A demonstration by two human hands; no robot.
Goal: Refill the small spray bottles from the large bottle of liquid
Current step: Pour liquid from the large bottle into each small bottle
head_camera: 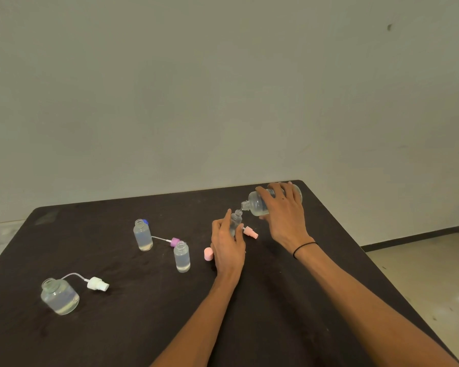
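A dark table point(117, 327) stands before a plain wall. Right of centre, the right hand point(284, 210) grasps the large bottle point(255, 203), tipped so its neck meets the open small spray bottle point(235, 221), which the left hand point(227, 247) clasps upright to steady the pour. At lower left stand three uncapped bottles, with liquid inside.

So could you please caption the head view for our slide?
Right hand tips large clear bottle over small clear bottle held by left hand.
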